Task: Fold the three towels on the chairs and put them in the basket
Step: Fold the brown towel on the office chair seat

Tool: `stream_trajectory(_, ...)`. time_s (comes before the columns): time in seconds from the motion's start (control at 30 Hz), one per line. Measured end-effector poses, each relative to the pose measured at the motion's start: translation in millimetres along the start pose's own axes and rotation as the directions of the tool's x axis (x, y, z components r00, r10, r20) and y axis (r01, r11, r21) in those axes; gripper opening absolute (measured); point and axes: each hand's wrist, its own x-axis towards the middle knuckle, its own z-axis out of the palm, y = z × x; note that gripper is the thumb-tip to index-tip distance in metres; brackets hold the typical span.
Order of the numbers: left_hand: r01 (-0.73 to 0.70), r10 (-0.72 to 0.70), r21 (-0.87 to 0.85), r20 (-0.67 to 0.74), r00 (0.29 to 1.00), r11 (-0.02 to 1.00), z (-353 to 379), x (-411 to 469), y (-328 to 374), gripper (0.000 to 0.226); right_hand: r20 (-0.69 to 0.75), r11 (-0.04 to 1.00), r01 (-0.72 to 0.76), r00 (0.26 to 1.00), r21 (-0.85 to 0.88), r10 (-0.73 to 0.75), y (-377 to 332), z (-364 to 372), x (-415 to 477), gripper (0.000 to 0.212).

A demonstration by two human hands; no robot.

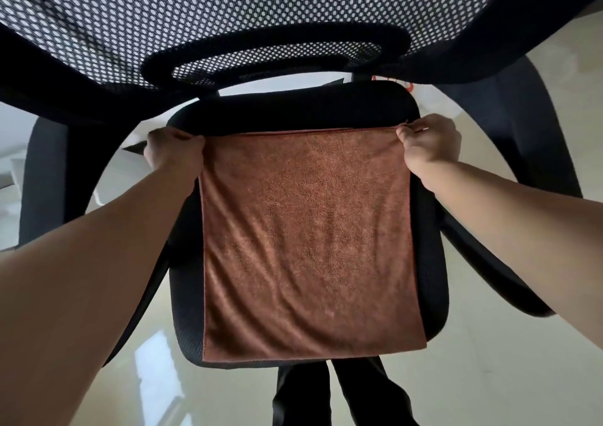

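A brown towel (306,243) lies spread flat over the black seat (293,112) of an office chair, its near edge reaching the seat's front. My left hand (174,151) pinches the towel's far left corner. My right hand (427,145) pinches the far right corner, so the far edge is pulled taut between them. No basket and no other towel is in view.
The chair's mesh backrest (261,11) fills the top of the view. Black armrests stand on the left (42,177) and on the right (509,138). Glossy pale floor (489,376) surrounds the chair. My dark trouser legs (342,396) show below the seat.
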Motion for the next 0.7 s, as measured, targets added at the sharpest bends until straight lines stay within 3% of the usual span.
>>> stream_trajectory(0.07,-0.064,0.069,0.079,-0.062,0.996,0.995,-9.0,-14.5,4.5,0.008,-0.015,0.996,0.022,1.0,-0.085,-0.023,-0.2,-4.7,-5.7,0.028)
stream_trajectory(0.13,-0.162,0.175,0.156,-0.071,0.982,0.974,-20.4,-42.3,4.3,0.019,-0.064,0.967,0.16,0.982,-0.201,-0.176,0.5,-10.5,-24.0,0.03)
stream_trajectory(0.2,-0.283,0.278,0.153,0.051,0.959,0.947,-28.7,-75.8,-2.2,0.014,-0.048,0.921,0.332,0.936,-0.206,-0.348,-2.4,-16.0,-53.8,0.018)
stream_trajectory(0.27,-0.324,0.286,0.108,0.27,0.92,0.94,-25.7,-108.6,-18.4,0.004,0.118,0.911,0.409,0.909,-0.063,-0.4,-3.3,-8.2,-87.8,0.011)
stream_trajectory(0.3,-0.307,0.248,0.103,0.378,0.892,0.946,-23.0,-123.1,-29.3,0.003,0.256,0.938,0.346,0.904,0.031,-0.342,-3.3,-1.7,-106.8,0.01)
stream_trajectory(0.37,-0.212,0.119,0.121,0.526,0.842,0.97,-15.2,-140.1,-58.0,0.007,0.553,0.983,0.005,0.826,0.185,-0.109,6.0,13.3,-136.2,0.013)
stream_trajectory(0.43,-0.076,-0.012,0.139,0.545,0.838,0.987,-16.5,-142.2,-87.6,0.011,0.66,0.919,-0.309,0.747,0.245,0.076,25.7,19.1,-150.2,0.011)
stream_trajectory(0.5,-0.025,-0.065,0.191,0.45,0.891,0.981,-24.4,-135.8,-107.4,0.017,0.53,0.825,-0.437,0.823,0.358,0.205,47.8,10.5,-146.8,0.008)
stream_trajectory(0.57,-0.051,-0.048,0.273,0.344,0.938,0.961,-38.7,-133.5,-122.3,0.021,0.388,0.786,-0.447,0.876,0.426,0.287,69.2,-2.0,-141.6,0.014)
stream_trajectory(0.63,-0.037,-0.047,0.312,0.257,0.965,0.949,-53.1,-136.6,-134.4,0.019,0.3,0.823,-0.4,0.908,0.403,0.294,80.2,-10.5,-144.6,0.004)
stream_trajectory(0.7,-0.015,-0.061,0.327,0.22,0.974,0.945,-65.2,-146.2,-146.9,0.018,0.193,0.907,-0.313,0.944,0.28,0.267,87.8,-15.1,-154.4,0.012)
